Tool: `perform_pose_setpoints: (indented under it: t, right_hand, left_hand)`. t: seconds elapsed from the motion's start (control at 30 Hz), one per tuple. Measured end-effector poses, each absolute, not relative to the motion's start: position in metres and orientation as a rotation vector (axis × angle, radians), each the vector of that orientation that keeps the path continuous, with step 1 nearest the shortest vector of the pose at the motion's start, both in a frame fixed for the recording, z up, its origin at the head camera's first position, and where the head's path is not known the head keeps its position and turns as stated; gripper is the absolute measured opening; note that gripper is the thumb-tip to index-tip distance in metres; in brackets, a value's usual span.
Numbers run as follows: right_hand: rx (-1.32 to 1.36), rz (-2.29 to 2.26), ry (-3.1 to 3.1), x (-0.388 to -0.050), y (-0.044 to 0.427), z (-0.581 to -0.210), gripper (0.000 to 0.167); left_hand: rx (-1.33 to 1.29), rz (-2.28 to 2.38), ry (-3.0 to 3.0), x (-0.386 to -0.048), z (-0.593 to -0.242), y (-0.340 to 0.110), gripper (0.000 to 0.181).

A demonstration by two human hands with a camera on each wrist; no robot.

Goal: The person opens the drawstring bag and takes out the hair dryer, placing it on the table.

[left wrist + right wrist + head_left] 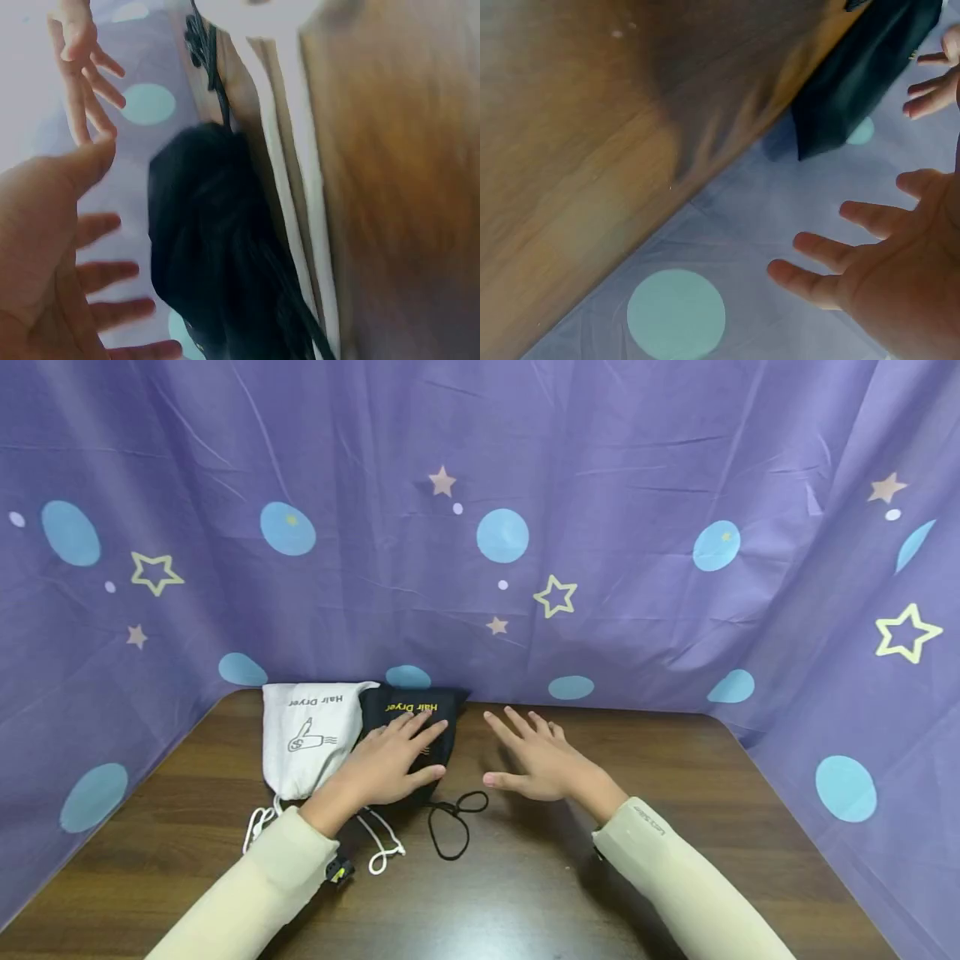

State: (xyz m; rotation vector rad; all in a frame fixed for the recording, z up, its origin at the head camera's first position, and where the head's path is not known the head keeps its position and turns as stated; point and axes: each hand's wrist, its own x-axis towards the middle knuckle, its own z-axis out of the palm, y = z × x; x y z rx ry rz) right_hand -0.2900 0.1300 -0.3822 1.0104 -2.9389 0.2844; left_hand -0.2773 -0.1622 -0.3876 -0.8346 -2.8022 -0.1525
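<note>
- Head view: the left hand is above the black bag, fingers straight and spread, grasping nothing. The white bag lies just beside the black bag, on the side away from the right hand. The right hand is above the wooden tabletop, fingers extended and apart, grasping nothing.
- Left wrist view: the black bag rests on the tabletop; a visible gap separates it from the left hand's fingers.
- Right wrist view: the right hand's fingers are spread, clear of the black bag.
</note>
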Motion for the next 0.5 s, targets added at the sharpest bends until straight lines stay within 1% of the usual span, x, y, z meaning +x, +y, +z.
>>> perform_pose_setpoints:
  t: [0.17,0.37,0.5]
  right_hand:
    - [1.075,0.279,-2.917,-0.306,0.110,-0.384,0.092]
    - [1.152,0.284,-2.856,-0.322,0.086,-0.387,0.092]
    - [1.183,0.292,-2.880,-0.326,0.071,-0.387,0.094]
  left_hand:
    - [-0.697,-0.243,-2.820,-0.290,-0.389,-0.174,0.069]
    - [-0.700,-0.294,-2.868,-0.307,-0.387,-0.185,0.070]
    - [-0.724,-0.391,-2.920,-0.319,-0.383,-0.191,0.067]
